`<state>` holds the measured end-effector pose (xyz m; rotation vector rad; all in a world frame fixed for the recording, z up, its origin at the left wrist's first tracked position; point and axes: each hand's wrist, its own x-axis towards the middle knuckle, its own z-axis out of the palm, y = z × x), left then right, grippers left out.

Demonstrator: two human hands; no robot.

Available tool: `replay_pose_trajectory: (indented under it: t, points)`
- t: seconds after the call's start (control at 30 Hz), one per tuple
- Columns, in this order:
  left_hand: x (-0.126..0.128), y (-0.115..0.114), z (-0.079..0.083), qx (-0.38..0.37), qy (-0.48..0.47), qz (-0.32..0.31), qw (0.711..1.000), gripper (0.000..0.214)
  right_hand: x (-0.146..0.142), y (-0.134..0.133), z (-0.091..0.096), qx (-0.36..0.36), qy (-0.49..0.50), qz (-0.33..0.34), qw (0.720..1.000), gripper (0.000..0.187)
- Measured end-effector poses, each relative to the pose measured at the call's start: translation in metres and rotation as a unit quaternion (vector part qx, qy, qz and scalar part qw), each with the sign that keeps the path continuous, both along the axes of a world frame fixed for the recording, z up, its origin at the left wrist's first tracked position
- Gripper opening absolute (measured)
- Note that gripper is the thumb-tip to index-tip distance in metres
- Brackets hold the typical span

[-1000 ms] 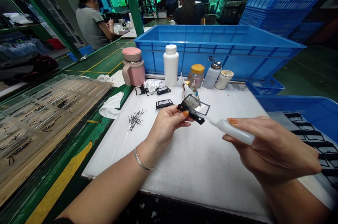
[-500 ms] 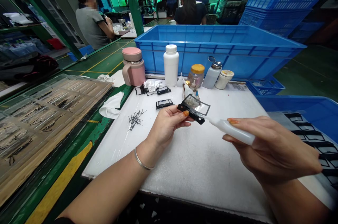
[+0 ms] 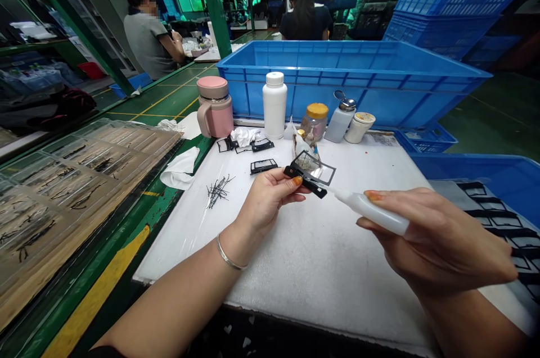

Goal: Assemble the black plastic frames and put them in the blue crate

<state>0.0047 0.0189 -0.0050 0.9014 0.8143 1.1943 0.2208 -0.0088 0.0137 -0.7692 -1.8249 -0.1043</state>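
My left hand [image 3: 270,198] pinches a black plastic frame part [image 3: 310,181] between thumb and fingers, over the middle of the white work mat [image 3: 320,268]. A thin rectangular frame with a clear window sticks up from this part. My right hand [image 3: 439,240] is closed around a translucent white squeeze bottle [image 3: 375,212], tilted so its thin nozzle points left at the black part. The nozzle's tip is right at the part's edge; whether it touches, I cannot tell. On the mat to the left lie a pile of thin black strips [image 3: 218,191] and another black frame part [image 3: 263,166].
A pink mug [image 3: 215,108], a white bottle [image 3: 274,105], a yellow-lidded jar [image 3: 315,118] and a pump dispenser [image 3: 340,119] line the mat's back edge. Behind stands a large blue crate [image 3: 358,85]. A divided tray [image 3: 84,178] lies left; a blue bin [image 3: 485,167] with black frames stands right.
Both hands keep their holds, and the bottle's nozzle stays at the black part. The whole view has shifted very slightly.
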Motion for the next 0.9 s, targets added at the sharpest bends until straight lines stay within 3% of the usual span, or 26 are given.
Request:
replay_pose_trajectory:
  t: [0.1,0.27,0.4,0.5,0.57,0.67,0.77,0.83,0.9]
  points:
    - [0.000,0.000,-0.001,0.000,0.000,0.010,1.000,0.017,-0.003,-0.001,0.003,0.059,-0.028,-0.002,0.998,0.048]
    - [-0.003,0.002,-0.001,-0.004,-0.019,0.020,1.000,0.016,-0.008,0.001,0.004,0.023,-0.024,0.077,0.996,0.045]
    - [-0.007,0.005,0.001,-0.002,-0.033,0.039,0.999,0.018,-0.003,0.009,0.007,-0.133,-0.044,0.152,0.978,0.028]
    - [-0.012,0.006,0.003,0.007,-0.042,0.057,0.997,0.019,0.013,0.025,0.007,-0.322,-0.025,0.169,0.931,0.012]
    - [-0.016,0.006,0.005,0.008,-0.049,0.070,0.996,0.019,0.029,0.042,0.003,-0.404,0.073,0.169,0.896,0.013]
    - [-0.019,0.007,0.007,0.003,-0.053,0.087,0.995,0.021,0.052,0.071,-0.007,-0.400,0.321,0.114,0.851,0.023]
    - [-0.019,0.006,0.008,0.003,-0.051,0.090,0.995,0.024,0.067,0.093,-0.020,-0.415,0.425,0.034,0.804,0.029]
    - [-0.018,0.006,0.008,0.004,-0.048,0.087,0.995,0.025,0.073,0.102,-0.032,-0.400,0.417,-0.044,0.815,0.037]
    - [-0.017,0.006,0.008,0.006,-0.037,0.084,0.996,0.025,0.080,0.108,-0.045,-0.357,0.350,-0.159,0.851,0.039]
